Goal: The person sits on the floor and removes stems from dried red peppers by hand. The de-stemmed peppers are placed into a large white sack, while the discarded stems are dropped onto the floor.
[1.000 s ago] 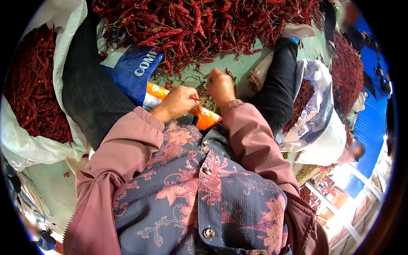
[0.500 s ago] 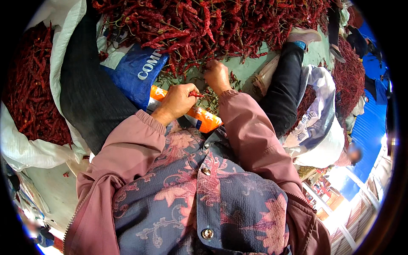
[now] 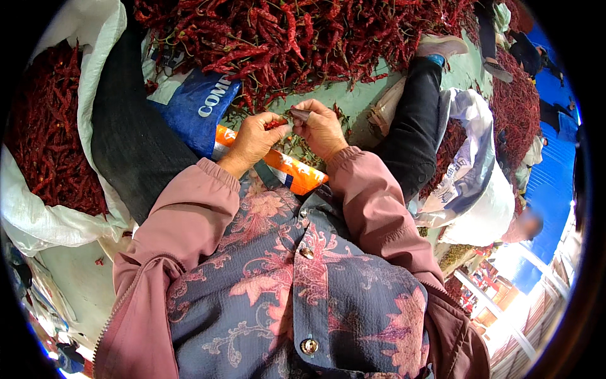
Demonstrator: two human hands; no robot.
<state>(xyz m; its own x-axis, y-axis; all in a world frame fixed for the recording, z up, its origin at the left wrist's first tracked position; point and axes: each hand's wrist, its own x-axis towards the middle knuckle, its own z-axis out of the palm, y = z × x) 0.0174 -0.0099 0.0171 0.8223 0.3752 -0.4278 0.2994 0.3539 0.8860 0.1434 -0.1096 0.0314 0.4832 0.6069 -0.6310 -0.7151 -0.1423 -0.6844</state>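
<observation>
My left hand is closed on a dried red chili, whose end shows between thumb and fingers. Close against it, my right hand pinches with its fingertips where the chili's stem end would be. A small grey pointed piece shows at the right fingertips; whether it is worn or held I cannot make out. Beyond both hands spreads a large heap of dried red chilies. Under the wrists lies an orange and white printed bag, with loose stems and bits about it.
A blue plastic bag lies by my left leg. White sacks of chilies stand at the left and right, the right one beside my right leg. More chilies are piled at the far right, near other people.
My right hand has come back from the edge of the heap to meet my left hand. The left hand stays closed on a chili and has shifted slightly.
</observation>
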